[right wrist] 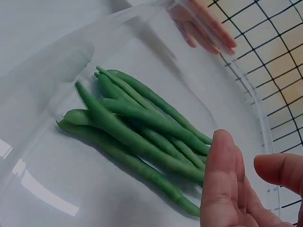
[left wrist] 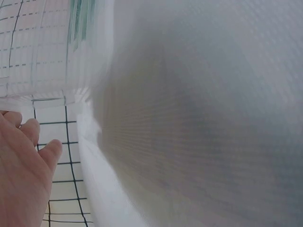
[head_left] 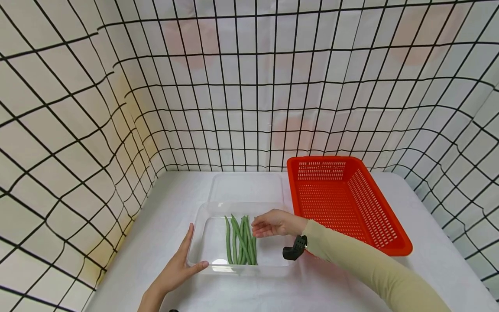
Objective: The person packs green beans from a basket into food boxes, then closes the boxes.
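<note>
A clear plastic box (head_left: 210, 213) with several green beans (head_left: 228, 242) lies in front of me. In the right wrist view the green beans (right wrist: 135, 135) are bunched lengthwise, some crossing over others. My right hand (head_left: 274, 222) is over the box beside the beans; its fingers (right wrist: 219, 175) look nearly straight, the thumb stands apart, and nothing is between them. My left hand (head_left: 176, 265) is spread at the box's near left corner, thumb over the near side and fingers along the left side. The left wrist view shows this hand (left wrist: 23, 165) beside the clear wall.
A red perforated basket (head_left: 331, 195) stands right of the box, its inside floor visible. A flat clear lid (head_left: 245, 186) lies behind the box on the white table (head_left: 144, 242). Black wire grid (head_left: 245, 95) borders the back and sides.
</note>
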{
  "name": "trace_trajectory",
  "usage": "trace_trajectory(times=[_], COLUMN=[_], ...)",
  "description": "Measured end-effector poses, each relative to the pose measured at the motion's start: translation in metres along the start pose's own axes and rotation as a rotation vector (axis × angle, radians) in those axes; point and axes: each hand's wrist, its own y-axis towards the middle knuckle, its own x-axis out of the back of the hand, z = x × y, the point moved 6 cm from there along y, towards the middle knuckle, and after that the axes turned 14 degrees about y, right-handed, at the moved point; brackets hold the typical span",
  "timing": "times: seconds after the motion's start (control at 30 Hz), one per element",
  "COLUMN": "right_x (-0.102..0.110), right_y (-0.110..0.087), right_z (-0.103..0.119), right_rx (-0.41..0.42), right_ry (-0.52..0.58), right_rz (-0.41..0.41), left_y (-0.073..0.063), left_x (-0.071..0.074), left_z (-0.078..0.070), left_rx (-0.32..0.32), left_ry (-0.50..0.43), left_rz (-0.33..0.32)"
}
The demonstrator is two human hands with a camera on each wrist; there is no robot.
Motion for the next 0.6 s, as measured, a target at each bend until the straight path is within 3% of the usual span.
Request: trace_trajectory(times=[0.6], right_x=[0.007], right_y=[-0.006], right_z=[0.012], right_rx=[0.053], right_ry=[-0.027], right_rz=[0.026], left_y=[0.001], left_x=[0.002], left_z=[-0.001], left_rx=[-0.013], left_ry=[0.028], left_rz=[0.014])
